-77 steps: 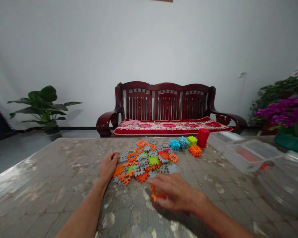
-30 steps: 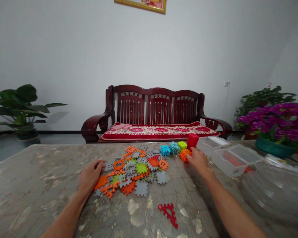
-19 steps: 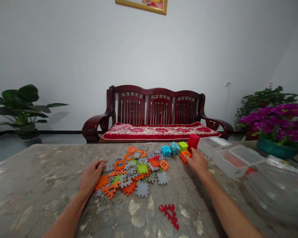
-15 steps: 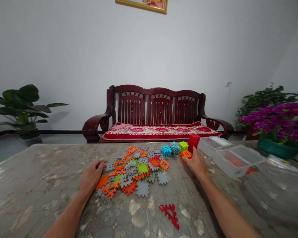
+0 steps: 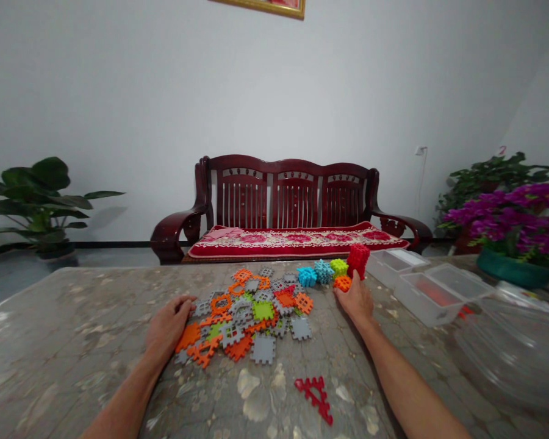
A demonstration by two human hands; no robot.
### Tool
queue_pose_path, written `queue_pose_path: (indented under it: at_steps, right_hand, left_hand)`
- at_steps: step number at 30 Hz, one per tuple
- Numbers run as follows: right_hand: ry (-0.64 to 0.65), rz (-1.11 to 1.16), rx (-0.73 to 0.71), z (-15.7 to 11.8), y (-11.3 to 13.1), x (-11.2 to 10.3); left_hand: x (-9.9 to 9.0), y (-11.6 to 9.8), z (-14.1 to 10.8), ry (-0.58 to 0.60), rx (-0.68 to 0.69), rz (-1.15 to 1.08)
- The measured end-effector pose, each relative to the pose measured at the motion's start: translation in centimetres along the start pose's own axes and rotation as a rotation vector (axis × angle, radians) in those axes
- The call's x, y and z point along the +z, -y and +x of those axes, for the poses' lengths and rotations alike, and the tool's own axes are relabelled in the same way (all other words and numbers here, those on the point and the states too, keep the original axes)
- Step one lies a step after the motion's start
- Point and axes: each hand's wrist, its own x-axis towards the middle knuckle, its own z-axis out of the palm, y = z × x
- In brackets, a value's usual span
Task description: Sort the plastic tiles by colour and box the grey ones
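Note:
My left hand [image 5: 170,323] rests on the table at the left edge of a loose pile of flat puzzle-edged pieces [image 5: 242,312] in grey, orange, green and red. Its fingers are bent, and whether they hold anything is hidden. At the right, my right hand [image 5: 357,300] touches a small orange block [image 5: 342,283], thumb and fingers around its near side. Just behind that block stands a taller red block [image 5: 357,261]. Beside them, in a row, are a yellow-green block [image 5: 338,267], a grey-blue block [image 5: 323,272] and a bright blue block [image 5: 307,277].
A red triangular piece [image 5: 315,397] lies near the front of the patterned table [image 5: 91,329]. Clear plastic boxes [image 5: 427,305] and a transparent lid [image 5: 507,347] are at the right, near purple flowers [image 5: 516,213] in a teal pot. A wooden bench [image 5: 293,201] stands behind.
My right hand has shifted slightly left and is closer round the orange block, covering more of it. My left hand has barely moved. The view has tilted a little.

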Motion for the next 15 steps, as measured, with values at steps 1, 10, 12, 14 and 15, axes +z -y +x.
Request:
queue_pose_path:
  at_steps: [1, 10, 12, 14, 15]
  right_hand:
    - [-0.002, -0.006, -0.009, 0.0, 0.0, 0.0]
    - [-0.02, 0.005, -0.029, -0.2, -0.3, 0.3]
    - [-0.07, 0.048, -0.027, -0.3, -0.6, 0.4]
    - [-0.166, 0.107, -0.028, -0.5, -1.1, 0.6]
    - [-0.223, 0.142, -0.037, -0.6, -1.3, 0.6]
  left_hand:
    - [0.0, -0.1, 0.0, -0.002, 0.003, 0.008]
    - [0.1, 0.0, 0.0, -0.003, -0.015, -0.029]
    - [0.0, -0.1, -0.3, -0.017, -0.009, -0.053]
    - [-0.2, -0.4, -0.5, 0.002, -0.016, -0.082]
    - [-0.3, -0.5, -0.5, 0.021, -0.027, -0.118]
